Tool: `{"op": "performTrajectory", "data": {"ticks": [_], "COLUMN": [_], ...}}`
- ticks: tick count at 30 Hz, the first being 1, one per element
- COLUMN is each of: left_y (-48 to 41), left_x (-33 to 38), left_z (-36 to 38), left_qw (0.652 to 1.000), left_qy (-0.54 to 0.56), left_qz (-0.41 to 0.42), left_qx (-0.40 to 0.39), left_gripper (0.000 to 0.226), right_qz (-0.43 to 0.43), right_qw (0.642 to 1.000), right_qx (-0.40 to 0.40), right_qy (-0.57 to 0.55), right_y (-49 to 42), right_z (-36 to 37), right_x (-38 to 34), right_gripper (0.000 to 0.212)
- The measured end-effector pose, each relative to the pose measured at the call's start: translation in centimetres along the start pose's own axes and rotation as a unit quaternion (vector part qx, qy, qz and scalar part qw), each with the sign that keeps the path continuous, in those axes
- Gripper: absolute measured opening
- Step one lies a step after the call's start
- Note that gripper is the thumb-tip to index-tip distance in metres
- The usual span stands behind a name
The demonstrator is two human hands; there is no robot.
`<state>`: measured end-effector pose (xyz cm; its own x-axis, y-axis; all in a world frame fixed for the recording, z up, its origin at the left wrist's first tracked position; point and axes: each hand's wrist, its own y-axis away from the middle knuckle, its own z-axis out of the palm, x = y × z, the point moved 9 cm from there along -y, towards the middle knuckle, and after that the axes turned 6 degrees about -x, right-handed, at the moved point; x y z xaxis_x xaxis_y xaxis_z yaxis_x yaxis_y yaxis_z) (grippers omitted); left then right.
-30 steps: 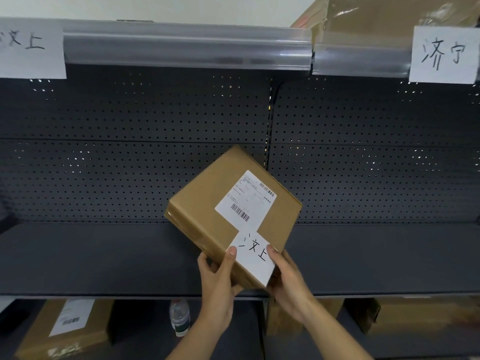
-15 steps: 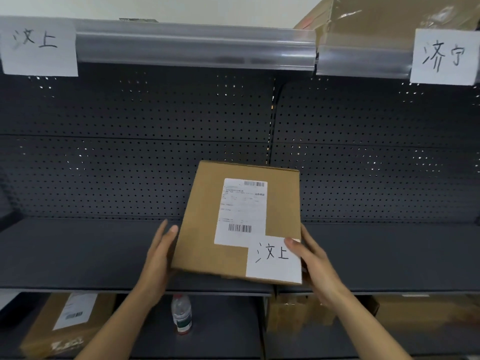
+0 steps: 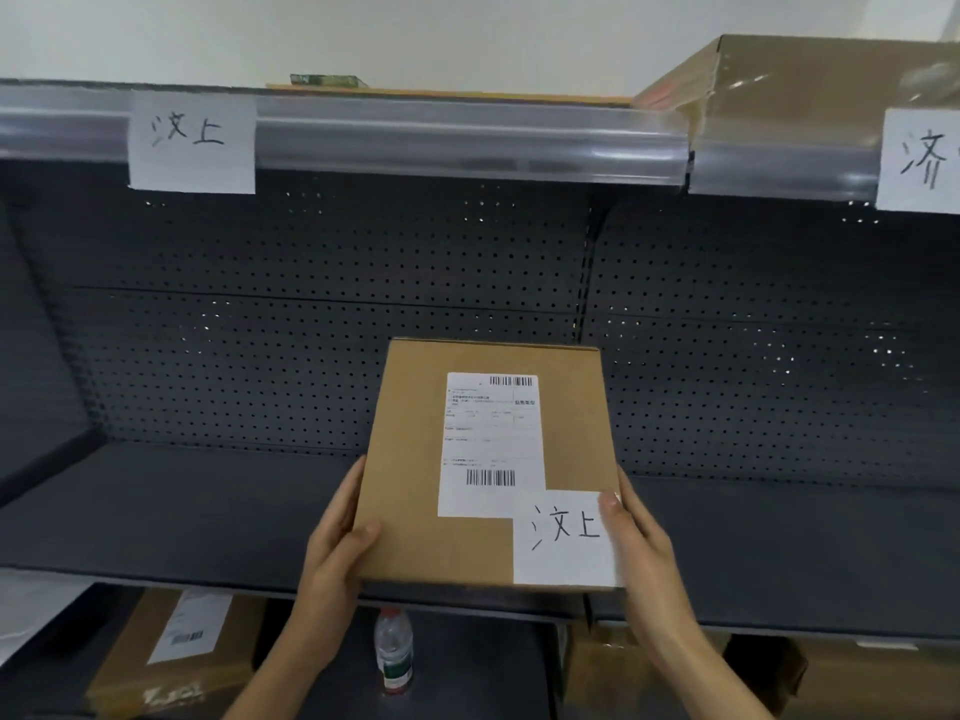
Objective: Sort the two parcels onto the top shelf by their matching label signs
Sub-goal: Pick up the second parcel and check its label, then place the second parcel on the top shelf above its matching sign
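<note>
I hold a flat brown cardboard parcel (image 3: 410, 459) upright in front of the middle shelf. It carries a white shipping label and a handwritten white tag (image 3: 563, 537) at its lower right corner. My left hand (image 3: 337, 553) grips its left edge, my right hand (image 3: 639, 543) its right edge. On the top shelf's rail (image 3: 467, 137), a paper sign (image 3: 192, 140) at the upper left bears the same two characters as the tag. A different sign (image 3: 922, 161) hangs at the far right, cut off by the frame. Above it sits another brown parcel (image 3: 810, 80) on the top shelf.
The dark middle shelf (image 3: 182, 517) runs across behind the parcel, backed by perforated panels. Below it stand a labelled cardboard box (image 3: 171, 652) at left, a small plastic bottle (image 3: 395, 652) in the middle, and more boxes (image 3: 623, 672) at right. Something thin and flat (image 3: 447, 90) lies on the top shelf's middle.
I turned the parcel from a tilted pose to square and upright, my left hand shifting to its left edge and then closing on it. The view has swung up and left, showing the top shelf.
</note>
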<state>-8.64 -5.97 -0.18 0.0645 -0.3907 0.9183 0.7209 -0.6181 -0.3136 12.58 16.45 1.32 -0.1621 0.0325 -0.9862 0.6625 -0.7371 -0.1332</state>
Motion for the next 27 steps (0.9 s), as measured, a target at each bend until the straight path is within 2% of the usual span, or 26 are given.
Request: {"op": "performTrajectory", "data": {"ticks": [8,14,21,24,27], "left_y": [3.1,6.6,9.3,9.1,8.2], "left_x": [6.0,11.0,15.6,19.1,23.5], "left_z": [-5.9,-9.9,-13.7,-13.7,-13.6], "left_qw": [0.992,0.969,0.949,0.939,0.923], "left_qy": [-0.015,-0.045,-0.084,-0.083,-0.112], "left_qz": [0.100,0.192,0.247,0.285,0.327], "left_qx": [0.072,0.152,0.180,0.174,0.170], "left_gripper": [0.059,0.061,0.061,0.059,0.056], "right_qz": [-0.093,-0.177,-0.247,-0.267,-0.288], "right_qw": [0.992,0.975,0.954,0.946,0.941], "right_qx": [-0.078,-0.130,-0.167,-0.180,-0.175], "right_qy": [-0.014,-0.014,-0.030,-0.034,-0.041], "right_y": [2.1,4.2,6.2,6.5,6.6], "right_z": [7.7,13.2,17.9,19.4,20.5], "right_x": [-3.3,-5.4,-9.0,-11.8,-15.1], "right_gripper": [0.057,0.060,0.057,0.064,0.059]}}
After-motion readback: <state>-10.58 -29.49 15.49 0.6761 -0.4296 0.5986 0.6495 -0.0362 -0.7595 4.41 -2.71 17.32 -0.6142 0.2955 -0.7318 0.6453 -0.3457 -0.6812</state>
